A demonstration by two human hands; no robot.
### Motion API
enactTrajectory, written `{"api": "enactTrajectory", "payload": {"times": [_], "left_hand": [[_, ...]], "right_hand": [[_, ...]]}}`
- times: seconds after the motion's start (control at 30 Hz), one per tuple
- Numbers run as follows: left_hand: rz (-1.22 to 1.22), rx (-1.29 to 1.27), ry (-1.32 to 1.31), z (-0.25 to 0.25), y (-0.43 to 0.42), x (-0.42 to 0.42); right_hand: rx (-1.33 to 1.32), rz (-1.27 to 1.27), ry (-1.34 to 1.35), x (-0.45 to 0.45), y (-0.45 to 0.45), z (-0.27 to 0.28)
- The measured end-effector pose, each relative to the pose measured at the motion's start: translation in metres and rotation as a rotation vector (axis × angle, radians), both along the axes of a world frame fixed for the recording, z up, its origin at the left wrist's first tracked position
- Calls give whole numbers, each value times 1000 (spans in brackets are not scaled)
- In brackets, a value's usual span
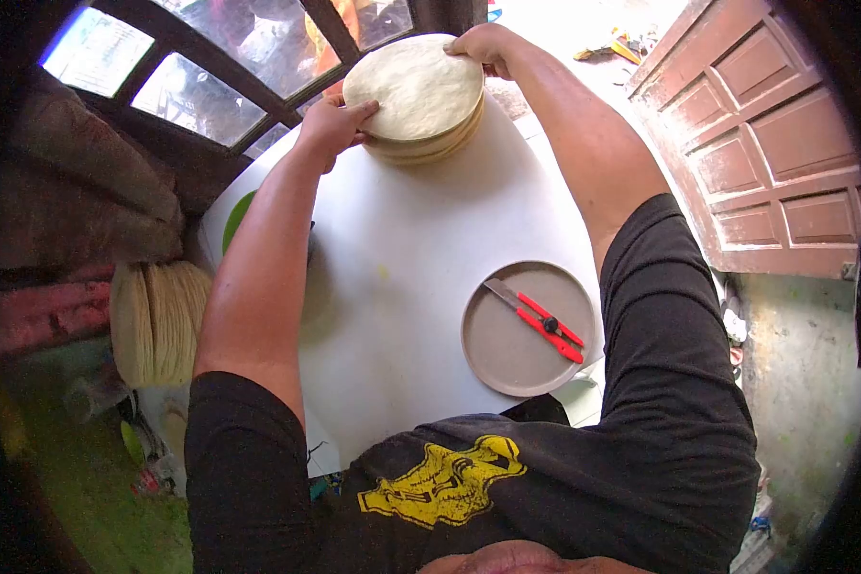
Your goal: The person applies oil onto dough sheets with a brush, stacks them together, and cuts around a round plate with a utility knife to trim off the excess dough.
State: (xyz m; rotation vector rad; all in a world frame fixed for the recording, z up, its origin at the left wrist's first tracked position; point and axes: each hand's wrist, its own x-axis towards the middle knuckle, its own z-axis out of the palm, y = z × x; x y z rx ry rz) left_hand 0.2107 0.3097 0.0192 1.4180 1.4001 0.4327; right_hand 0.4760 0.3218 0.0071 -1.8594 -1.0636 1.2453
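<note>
Both hands are on the top disc [413,84], a pale, round, flat piece, material unclear, over a stack of similar discs [429,150] at the far end of the white table [392,225]. Key relation: disc sits between the hands, straight ahead of the torso at long reach, both arms well extended. It's round, so no real long axis; the slight oval looks like view angle. Grip line runs skewed across it: left hand [339,128] at the near-left rim, right hand [478,48] at the far-right rim. Left hand is the nearer one to the body. Left state: nearly closed, thumb flat on the top face, fingers curled at and below the edge, so it has the rim pinched. Right state: also nearly closed on the rim, thumb on top, most fingers hidden behind the edge, so their exact wrap can't be confirmed. Can't tell whether the disc is raised off the stack or resting on it; its edge overhangs the left side a bit. Round tray [488,349] is near the right elbow, well apart from both hands, red-handled cutter [549,325] lying diagonally in it. Second batch of discs [158,325] stands on edge, outboard of the left forearm.
</note>
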Motion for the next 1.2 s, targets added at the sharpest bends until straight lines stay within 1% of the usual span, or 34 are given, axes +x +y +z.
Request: {"api": "enactTrajectory", "payload": {"times": [0.07, 0.1, 0.13, 0.17, 0.2, 0.23, 0.27, 0.3, 0.33, 0.37, 0.4, 0.47, 0.5, 0.53, 0.57, 0.6, 0.63, 0.67, 0.73, 0.77, 0.8, 0.83, 0.87, 0.93, 0.97, 1.0, 1.03, 1.07, 1.1, 1.13, 1.2], "left_hand": [[-4, 5, 11, -5, 3, -1], [-28, 58, 4, -3, -2, 1], [-50, 111, -1, 0, -6, 1], [-43, 113, -1, -6, -4, 1], [-121, 546, 190, -19, 1, -3], [-196, 977, 391, -9, -7, -5], [-173, 954, 542, -1, -20, -6], [-302, 792, 560, 4, -19, -11], [-422, 627, 571, 8, -16, -17], [-504, 633, 508, 7, -14, -26], [-482, 627, 516, 11, -23, -35], [-239, 985, 364, 33, -54, -55], [-268, 815, 244, 55, -77, -71], [-291, 791, 235, 74, -111, -92], [-355, 683, 228, 100, -146, -112], [-369, 666, 77, 112, -184, -136], [-423, 780, 173, 117, -220, -165], [-360, 759, 211, 119, -258, -194], [-399, 633, 386, 114, -329, -253], [-348, 613, 396, 104, -355, -277], [-287, 571, 585, 88, -380, -301], [-235, 520, 766, 75, -404, -325], [-211, 510, 762, 63, -427, -346], [-153, 544, 781, 40, -454, -383], [-137, 541, 773, 29, -463, -391], [-110, 590, 777, 21, -470, -399], [-83, 652, 777, 12, -474, -418], [-78, 661, 767, 12, -469, -421], [-117, 673, 772, 11, -467, -422], [-153, 683, 777, 7, -466, -426], [-183, 700, 730, 1, -463, -437]], "right_hand": [[-38, 26, -51, 2, 5, -3], [-37, 28, -51, 2, 8, -5], [-44, 33, -129, 2, 10, -7], [-47, 40, -206, 2, 12, -8], [-44, 51, -206, 0, 8, -6], [132, -17, -595, -5, -3, -3], [318, -92, -979, -14, -15, -2], [543, -138, -1080, -36, -53, 32], [682, 19, -1120, -40, -55, 26], [479, 228, -1109, -52, -65, 37], [268, 436, -1084, -65, -76, 45], [661, 324, -1267, -49, -61, -17], [646, 314, -1264, -49, -58, -15], [768, 213, -1210, -48, -62, -17], [1033, 153, -1154, -46, -65, -22], [1225, 118, -1206, -50, -68, -29], [1260, 137, -1051, -72, -86, -18], [1283, 156, -903, -95, -116, -2], [1299, 340, -740, -148, -174, 13], [1275, 467, -676, -173, -199, 10], [1244, 585, -623, -201, -221, 8], [1188, 787, -527, -232, -243, 12], [1124, 979, -435, -263, -265, 18], [1093, 1277, -261, -326, -296, 19], [1123, 1341, -261, -354, -308, 16], [1154, 1403, -262, -381, -316, 13], [1156, 1418, -281, -417, -322, 5], [1190, 1426, -294, -437, -324, -3], [1215, 1439, -307, -451, -325, -9], [1202, 1453, -320, -462, -325, -9], [1031, 1637, -422, -479, -321, -4]]}}
